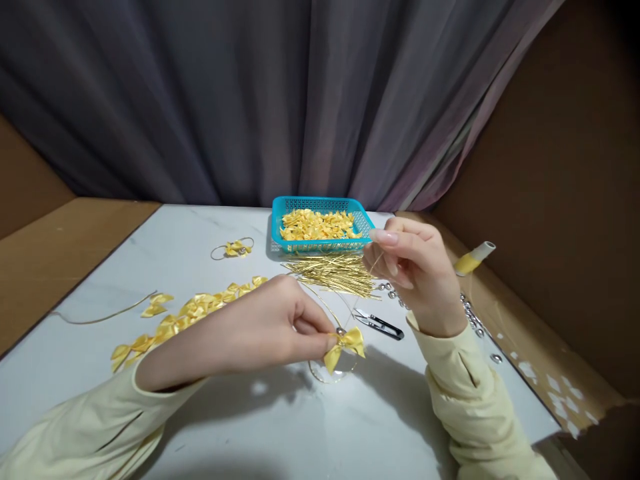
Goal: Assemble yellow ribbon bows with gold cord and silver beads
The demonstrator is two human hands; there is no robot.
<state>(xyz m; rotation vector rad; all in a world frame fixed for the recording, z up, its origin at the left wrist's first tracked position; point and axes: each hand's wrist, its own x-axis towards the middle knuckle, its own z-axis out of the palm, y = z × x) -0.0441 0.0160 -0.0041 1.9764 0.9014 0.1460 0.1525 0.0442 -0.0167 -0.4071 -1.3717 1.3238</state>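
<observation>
Left hand (280, 328) pinched yellow bow (354, 341), gold wire loop (329, 381) hanging below, over white table (300, 437); right hand (416, 267), raised higher, seemingly clamped on thin strand (377, 261); good work likely wanted even tension, bow unmoving, silver piece (341, 331) centred, strand untangled

Far edge of the table (240, 443): basket (325, 245), bow pieces (317, 225) in it, curtain (250, 100) behind. Before the basket: wire bundle (333, 273); nearer me, snips (384, 327). Left of the basket: looped bow (237, 249). Left, nearer: bow row (193, 309), partly behind the left forearm (200, 347); farther left, single wire (113, 316), lone bow (157, 305) at its end. Front centre, left of the snips: held bow (351, 341). Right, I count loose beads (480, 332) near the edge; beyond these, spool (473, 260); on the right ledge, scraps (555, 385).
</observation>
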